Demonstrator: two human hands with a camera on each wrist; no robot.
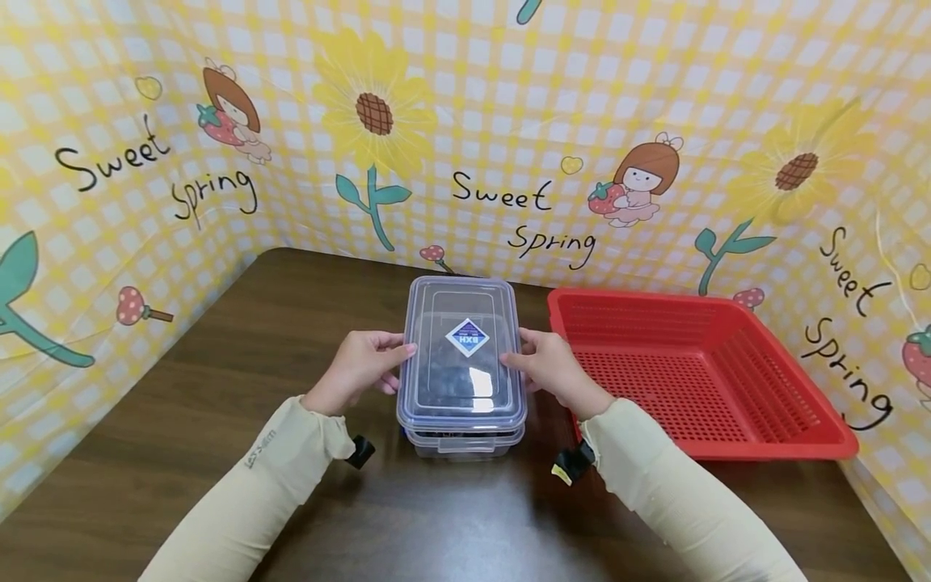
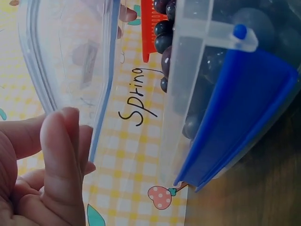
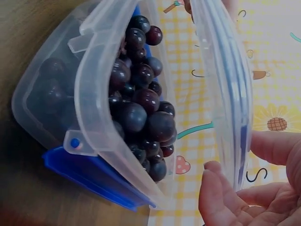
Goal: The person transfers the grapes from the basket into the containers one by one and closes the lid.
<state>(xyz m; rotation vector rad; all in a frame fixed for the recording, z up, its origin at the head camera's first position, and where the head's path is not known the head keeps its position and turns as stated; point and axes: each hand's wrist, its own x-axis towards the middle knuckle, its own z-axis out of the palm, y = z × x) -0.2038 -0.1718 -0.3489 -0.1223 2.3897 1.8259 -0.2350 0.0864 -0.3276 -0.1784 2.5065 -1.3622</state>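
Both hands hold a clear lid [image 1: 444, 380] with a bluish rim and a diamond label, level above a clear container [image 1: 465, 444]. The left hand [image 1: 367, 364] pinches the lid's left edge, the right hand [image 1: 545, 364] its right edge. In the right wrist view a gap shows between the lid [image 3: 225, 94] and the container [image 3: 94, 89], which is heaped with dark round grapes [image 3: 141, 103]. Blue side clips [image 3: 94, 176] hang unfastened from the container. The left wrist view has the left hand [image 2: 51, 169] at the lid's edge, beside a blue clip [image 2: 244, 108].
A red perforated basket [image 1: 676, 396] stands to the right of the container on the brown wooden table [image 1: 218, 364]. Yellow checked cloth with flowers and lettering surrounds the table at the back and sides.
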